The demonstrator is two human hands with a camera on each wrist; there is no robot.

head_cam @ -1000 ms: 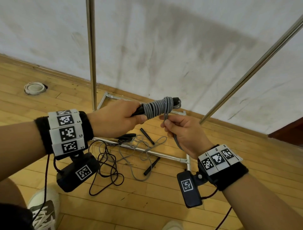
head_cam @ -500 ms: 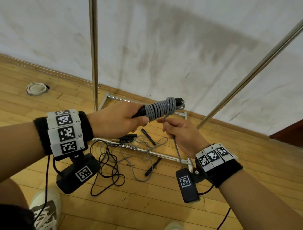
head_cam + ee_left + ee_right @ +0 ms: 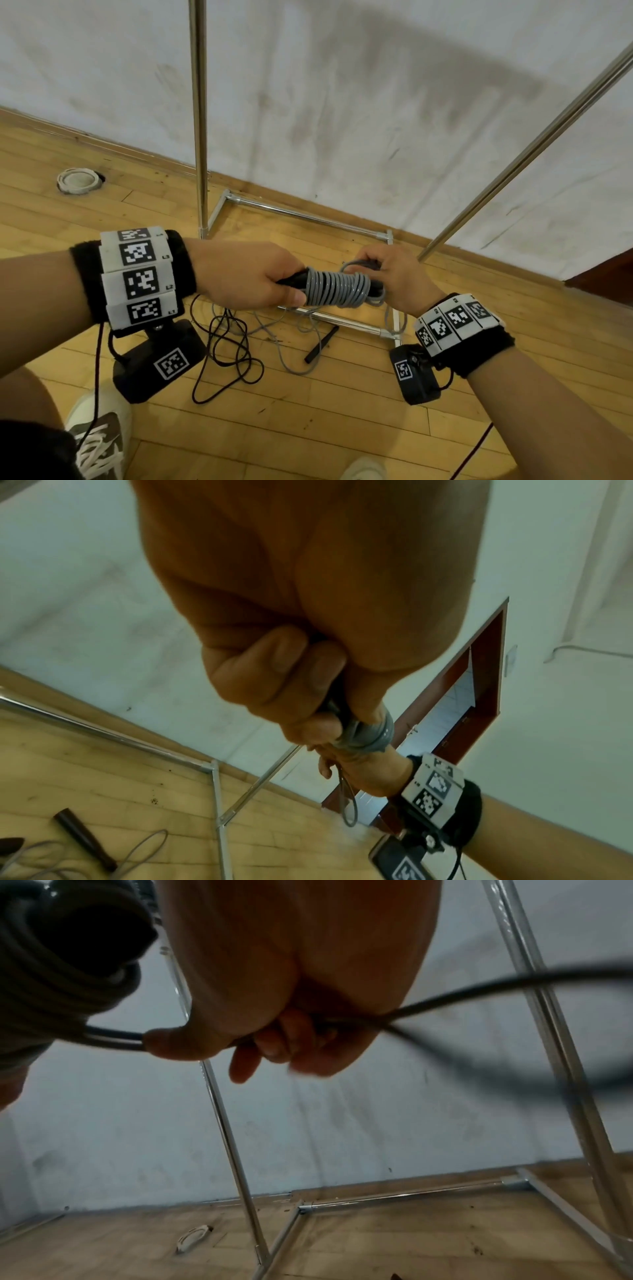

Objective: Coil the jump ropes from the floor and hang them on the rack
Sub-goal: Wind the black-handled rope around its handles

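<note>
A grey jump rope is wound in tight turns round its black handles, held level at chest height. My left hand grips the handle end of that bundle. My right hand grips the other end and pinches a loose loop of the grey cord, which trails off blurred to the right. The wound coil fills the top left of the right wrist view. On the floor below lie a black jump rope and another grey one, both loose and tangled.
The metal rack stands ahead: an upright pole, a slanted pole and a floor frame. A loose black handle lies by the frame. A white ring sits on the floor at left. My shoes are below.
Both hands have dropped lower with the bundle. My right hand went from under the coil, pulling the cord tail down, to gripping the coil's right end with a loop of cord.
</note>
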